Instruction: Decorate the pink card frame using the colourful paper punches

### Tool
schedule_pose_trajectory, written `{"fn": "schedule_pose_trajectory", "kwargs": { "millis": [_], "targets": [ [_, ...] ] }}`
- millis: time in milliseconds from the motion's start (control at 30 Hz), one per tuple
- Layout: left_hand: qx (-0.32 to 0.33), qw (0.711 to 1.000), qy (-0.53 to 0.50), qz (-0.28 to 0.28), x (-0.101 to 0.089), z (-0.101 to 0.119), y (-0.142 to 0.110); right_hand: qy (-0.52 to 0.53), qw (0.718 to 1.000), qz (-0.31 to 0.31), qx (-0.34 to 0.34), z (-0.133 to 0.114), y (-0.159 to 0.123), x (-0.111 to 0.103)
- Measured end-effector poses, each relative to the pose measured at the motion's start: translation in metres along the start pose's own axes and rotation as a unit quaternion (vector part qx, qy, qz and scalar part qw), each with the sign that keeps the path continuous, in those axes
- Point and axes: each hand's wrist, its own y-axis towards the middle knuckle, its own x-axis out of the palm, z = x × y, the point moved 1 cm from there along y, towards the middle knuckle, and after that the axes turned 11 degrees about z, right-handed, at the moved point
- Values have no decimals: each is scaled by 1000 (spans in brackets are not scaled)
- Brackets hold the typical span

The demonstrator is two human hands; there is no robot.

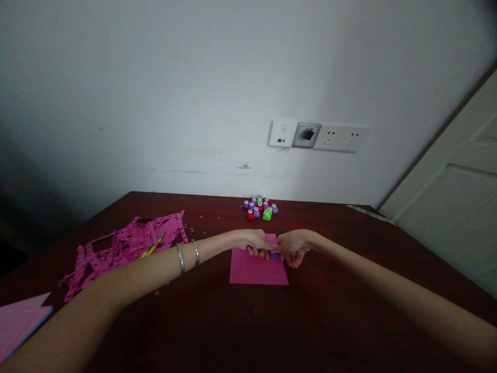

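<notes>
A pale wall (174, 77) rises behind the dark red-brown tabletop (349, 311), and a whitish panelled door (473, 145) slants down on the right. Over on the left of the table there's a tangled heap of pink cut-out paper strips (134, 235), its edges dotted with holes. Nearer, at the left edge, lies a stack of paper (19, 324), pink on top with a blue edge underneath.

The pink sheet (258, 272) lies flat in the middle, partly under both hands. Up on the wall, a wide white socket plate (340, 139) sits beside a grey frame (306, 134) with something dark set in it, then a smaller white plate (281, 134).

The left hand (254, 242) has its fingers curled, one stretched across to meet the other hand; I can't tell whether it grips anything. The right hand (295, 246) is bent closed around a purple piece (275, 255), which is mostly hidden between the hands, over the far part of the sheet.

Behind them, near the wall, is a cluster of little punches (260, 207), purple, red and green with white tops. A slim ruler-like strip (370, 213) lies at the far right corner, and a yellow pen-like tool (152, 246) rests on the heap. Two silvery bracelets (180, 258) circle the left forearm. Tiny pink bits (201, 216) dot the wood.
</notes>
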Motion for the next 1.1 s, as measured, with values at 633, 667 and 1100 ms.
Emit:
{"fn": "schedule_pose_trajectory", "kwargs": {
  "millis": [633, 667, 1100],
  "targets": [
    [255, 918, 191, 235, -9, -41, -18, 20, 919, 350, -179, 20, -23, 24],
    [255, 920, 183, 235, -8, -42, -17, 14, 910, 367, -196, 21, -25, 24],
    [260, 923, 135, 250, -7, -49, -11, -9, 861, 375, -344, 43, -17, 38]
  ]
}}
